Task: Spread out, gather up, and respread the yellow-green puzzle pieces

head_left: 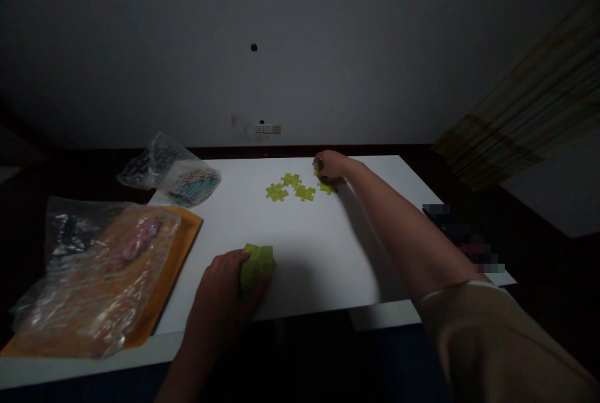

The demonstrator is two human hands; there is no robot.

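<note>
My left hand point(225, 293) grips a joined block of yellow-green puzzle pieces point(257, 263) at the near edge of a white board point(304, 247). My right hand point(330, 165) reaches to the far side of the board, fingers curled on a loose yellow-green piece point(327, 187). Three more loose pieces point(289, 187) lie just left of that hand, apart from one another. The room is dim.
A clear plastic bag point(100, 272) lies on an orange envelope point(180, 247) at the left. Another clear bag with pale and teal pieces point(180, 178) sits at the far left of the board. A dark object point(452, 231) lies at the right edge.
</note>
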